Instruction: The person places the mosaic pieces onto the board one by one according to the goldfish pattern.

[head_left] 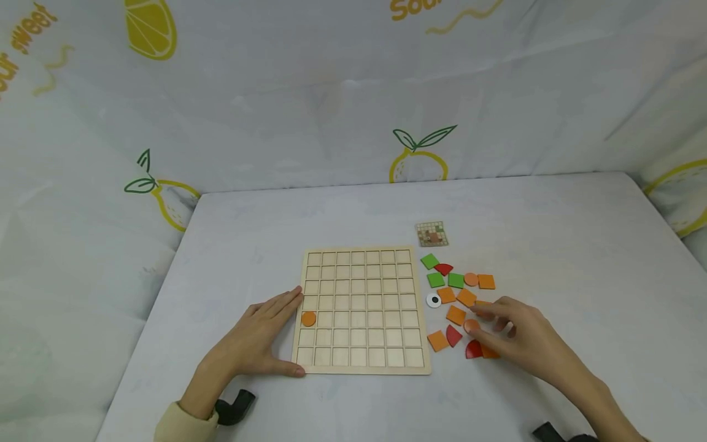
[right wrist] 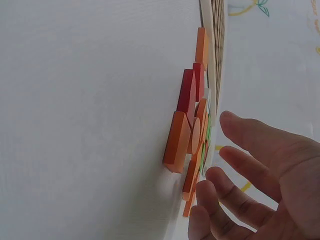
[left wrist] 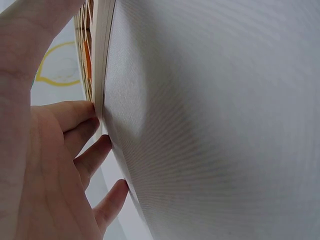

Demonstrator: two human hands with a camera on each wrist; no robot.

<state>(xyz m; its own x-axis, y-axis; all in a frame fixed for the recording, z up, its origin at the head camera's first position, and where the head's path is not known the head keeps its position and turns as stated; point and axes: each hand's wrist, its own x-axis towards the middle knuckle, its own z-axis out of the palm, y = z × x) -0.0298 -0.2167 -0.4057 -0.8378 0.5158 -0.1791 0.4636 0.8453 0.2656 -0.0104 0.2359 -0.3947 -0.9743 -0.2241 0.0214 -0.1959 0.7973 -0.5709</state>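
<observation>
A pale wooden board (head_left: 361,371) with a square grid lies on the table, one orange disc (head_left: 308,318) in its leftmost column. My left hand (head_left: 251,341) rests at the board's left side, fingers at the left edge and thumb at the lower corner. Above the loose pieces hovers my right hand (head_left: 521,331), thumb and fingers spread apart with nothing between them in the right wrist view. Below its fingertips are a lighter orange disc (head_left: 471,326), an orange square tile (head_left: 456,315) and a red quarter-circle piece (head_left: 473,350). Part of another orange tile (right wrist: 177,142) is hidden by the hand in the head view.
Right of the board lie several green tiles (head_left: 436,280), more orange tiles (head_left: 486,282), red pieces (head_left: 444,269) and a white disc with a black dot (head_left: 433,300). Behind them is a small card (head_left: 432,234) with a grid picture. A lemon-printed cloth (head_left: 309,92) hangs behind the table.
</observation>
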